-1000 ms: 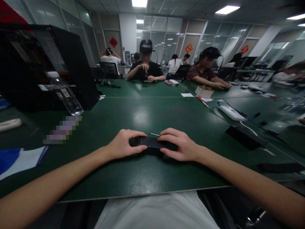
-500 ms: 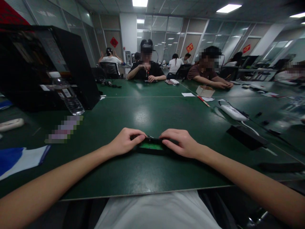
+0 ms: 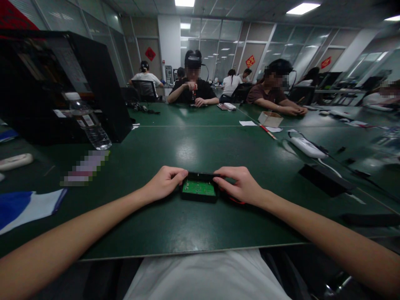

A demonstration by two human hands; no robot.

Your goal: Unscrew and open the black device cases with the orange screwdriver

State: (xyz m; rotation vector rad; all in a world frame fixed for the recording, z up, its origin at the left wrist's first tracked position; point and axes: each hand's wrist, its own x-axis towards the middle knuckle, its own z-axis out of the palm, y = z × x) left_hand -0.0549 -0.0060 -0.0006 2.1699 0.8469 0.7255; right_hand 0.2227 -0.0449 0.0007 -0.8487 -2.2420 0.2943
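Note:
A shallow black plastic case [image 3: 200, 198] lies on the green tabletop in front of me, with a green circuit board [image 3: 199, 188] inside it, face up. Along its far side runs a black edge [image 3: 201, 176]; I cannot tell whether it is the case's wall or a separate cover. My left hand [image 3: 165, 182] pinches the left end of this edge between thumb and fingers. At the right end, my right hand [image 3: 240, 183] pinches it the same way. Something red-orange [image 3: 236, 201] shows under my right hand, mostly hidden.
A black computer tower [image 3: 115, 91] and a clear water bottle [image 3: 92, 125] stand at the left. To the right lie a white power strip [image 3: 306, 146], cables and a black box [image 3: 325, 180]. A small carton [image 3: 270, 119] sits farther back. Other people sit across the table.
Both hands have shifted slightly up and outward at the case's far edge. More of the green board shows now, and the red-orange thing has come into sight under my right hand.

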